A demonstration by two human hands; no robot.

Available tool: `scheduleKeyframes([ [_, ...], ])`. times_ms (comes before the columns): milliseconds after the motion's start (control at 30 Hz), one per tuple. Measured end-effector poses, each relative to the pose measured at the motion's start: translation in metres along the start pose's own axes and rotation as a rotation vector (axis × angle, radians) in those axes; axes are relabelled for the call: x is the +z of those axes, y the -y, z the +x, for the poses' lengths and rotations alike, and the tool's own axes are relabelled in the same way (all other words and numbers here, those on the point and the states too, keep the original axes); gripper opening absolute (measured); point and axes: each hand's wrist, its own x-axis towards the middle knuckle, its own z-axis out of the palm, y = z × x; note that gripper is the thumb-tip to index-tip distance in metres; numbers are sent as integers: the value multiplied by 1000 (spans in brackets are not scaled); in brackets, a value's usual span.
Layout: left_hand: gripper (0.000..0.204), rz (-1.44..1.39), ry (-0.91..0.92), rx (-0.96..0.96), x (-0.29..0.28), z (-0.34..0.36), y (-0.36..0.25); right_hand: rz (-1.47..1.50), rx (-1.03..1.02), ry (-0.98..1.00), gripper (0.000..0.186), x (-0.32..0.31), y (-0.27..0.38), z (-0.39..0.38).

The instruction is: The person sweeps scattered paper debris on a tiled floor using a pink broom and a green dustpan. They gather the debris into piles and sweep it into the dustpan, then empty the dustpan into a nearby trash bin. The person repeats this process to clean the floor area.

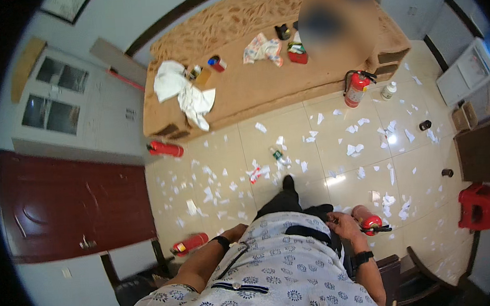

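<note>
My left hand (237, 232) hangs at my left hip; its fingers are hidden behind the patterned shirt. My right hand (342, 224) is at my right hip, fingers bent together beside the dark trousers; whatever is between them cannot be made out. Close to its right is a red fire extinguisher (366, 217) with a black handle. Another red extinguisher (189, 245) lies on the floor left of my left forearm. Further ahead, a third extinguisher (165, 149) lies near the sofa's left end, and one more extinguisher (358, 88) stands by its right part.
White paper scraps (355, 149) litter the tiled floor, with a clear plastic bottle (278, 155) and a red wrapper (255, 176) ahead of my foot. White cloths (170, 81) lie on the brown sofa (241, 98). A red plastic stool (480, 206) is at right, a dark chair (421, 277) behind me.
</note>
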Motion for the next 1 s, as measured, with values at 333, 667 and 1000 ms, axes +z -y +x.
scheduleKeyframes([
  [333,48,-200,-6,83,52,51,67,-144,52,213,35,-30,16,72],
  [667,51,-381,26,-175,-45,55,45,-310,-4,372,33,-21,77,155],
  [1000,42,-593,-117,32,34,35,32,-493,-102,682,38,-31,126,269],
])
